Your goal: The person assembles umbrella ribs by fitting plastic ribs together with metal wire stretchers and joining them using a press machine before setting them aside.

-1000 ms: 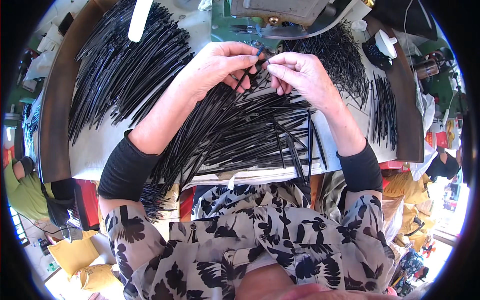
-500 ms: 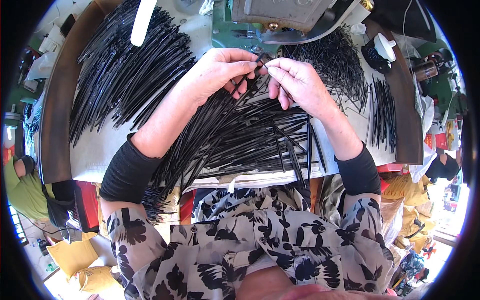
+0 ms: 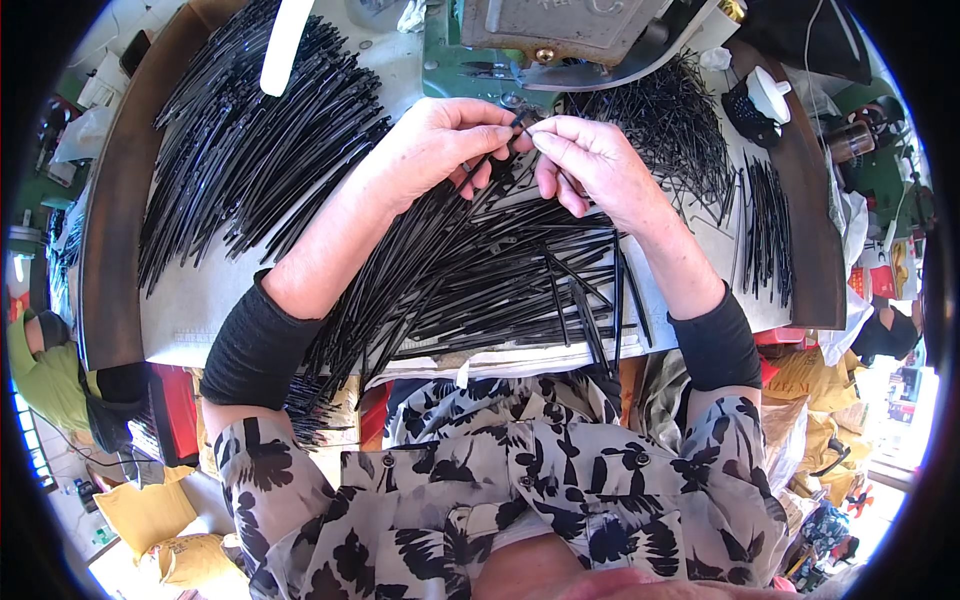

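Note:
My left hand (image 3: 442, 140) is closed round a narrow black strip (image 3: 518, 121), its end pinched between thumb and forefinger. Close beside it my right hand (image 3: 590, 163) pinches a thin black piece at that same end; how the two join is too small to tell. Under both hands lies a loose heap of long black strips (image 3: 480, 275), spread toward the table's front edge. To the left is a larger pile of similar strips (image 3: 270, 140), laid roughly side by side. Behind my right hand sits a tangle of thinner, shorter black pieces (image 3: 665, 130).
A grey-headed machine (image 3: 550, 25) on a green base stands just beyond my hands. Dark raised boards (image 3: 112, 230) edge the table. At right lie a small bundle of strips (image 3: 767, 230) and a white cup-shaped thing (image 3: 768, 95). Another person's green sleeve (image 3: 45, 380) shows far left.
My right hand has shifted very slightly left, closer to my left hand. Both keep their pinch. At far left the other person has moved a little.

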`<move>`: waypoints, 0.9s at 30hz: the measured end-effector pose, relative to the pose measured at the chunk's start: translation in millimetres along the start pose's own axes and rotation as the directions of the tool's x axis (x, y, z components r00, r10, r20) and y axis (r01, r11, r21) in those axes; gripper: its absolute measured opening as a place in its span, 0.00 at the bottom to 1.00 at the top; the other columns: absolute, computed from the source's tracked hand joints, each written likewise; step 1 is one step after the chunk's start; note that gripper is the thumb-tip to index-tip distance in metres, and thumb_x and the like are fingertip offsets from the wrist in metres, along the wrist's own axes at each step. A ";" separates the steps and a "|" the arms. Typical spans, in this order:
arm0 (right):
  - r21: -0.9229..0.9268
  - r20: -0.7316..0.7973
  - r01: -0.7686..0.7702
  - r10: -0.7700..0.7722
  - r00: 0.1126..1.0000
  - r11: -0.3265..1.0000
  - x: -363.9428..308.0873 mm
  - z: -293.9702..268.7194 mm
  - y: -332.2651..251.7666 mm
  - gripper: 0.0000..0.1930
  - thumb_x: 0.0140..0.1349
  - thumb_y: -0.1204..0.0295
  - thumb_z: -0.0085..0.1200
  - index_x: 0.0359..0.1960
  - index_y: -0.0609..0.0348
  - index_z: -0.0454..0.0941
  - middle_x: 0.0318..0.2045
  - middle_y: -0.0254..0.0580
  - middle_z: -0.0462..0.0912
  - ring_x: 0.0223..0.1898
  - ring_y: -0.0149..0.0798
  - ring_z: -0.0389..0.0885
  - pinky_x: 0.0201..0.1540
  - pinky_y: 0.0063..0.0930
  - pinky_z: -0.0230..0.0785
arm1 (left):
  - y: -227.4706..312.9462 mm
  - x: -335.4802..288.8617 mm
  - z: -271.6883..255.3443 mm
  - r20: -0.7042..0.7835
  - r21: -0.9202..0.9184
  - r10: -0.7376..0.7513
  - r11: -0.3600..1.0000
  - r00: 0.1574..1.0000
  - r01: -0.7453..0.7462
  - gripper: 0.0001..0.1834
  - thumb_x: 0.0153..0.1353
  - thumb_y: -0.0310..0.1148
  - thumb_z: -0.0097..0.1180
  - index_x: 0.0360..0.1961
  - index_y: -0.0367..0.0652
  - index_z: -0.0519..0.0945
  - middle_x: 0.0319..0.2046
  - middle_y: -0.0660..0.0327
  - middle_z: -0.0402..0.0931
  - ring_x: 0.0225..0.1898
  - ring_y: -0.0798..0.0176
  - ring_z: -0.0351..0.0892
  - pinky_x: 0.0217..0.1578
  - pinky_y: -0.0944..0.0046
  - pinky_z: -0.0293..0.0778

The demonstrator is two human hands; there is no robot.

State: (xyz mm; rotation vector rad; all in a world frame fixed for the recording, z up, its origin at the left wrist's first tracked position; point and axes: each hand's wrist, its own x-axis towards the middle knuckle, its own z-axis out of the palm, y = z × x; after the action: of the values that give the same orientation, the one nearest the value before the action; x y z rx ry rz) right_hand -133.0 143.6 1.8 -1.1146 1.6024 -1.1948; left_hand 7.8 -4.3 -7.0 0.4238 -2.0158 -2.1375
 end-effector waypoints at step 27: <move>0.264 -0.063 -0.041 0.059 0.996 0.964 14.3 -7.0 -0.6 0.14 0.64 0.66 0.47 0.42 0.66 0.75 0.19 0.33 0.74 0.14 0.21 0.66 0.15 0.12 0.57 | 13.5 10.1 -5.5 -0.093 -0.026 -0.083 0.996 0.992 0.081 0.17 0.59 0.39 0.56 0.36 0.32 0.79 0.14 0.65 0.70 0.09 0.77 0.61 0.11 0.77 0.54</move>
State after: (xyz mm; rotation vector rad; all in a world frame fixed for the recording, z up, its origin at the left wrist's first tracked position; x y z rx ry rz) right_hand -143.4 131.4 2.4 -0.8660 1.4643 -1.3803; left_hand -0.9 -13.6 5.3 0.6014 -1.9546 -2.1413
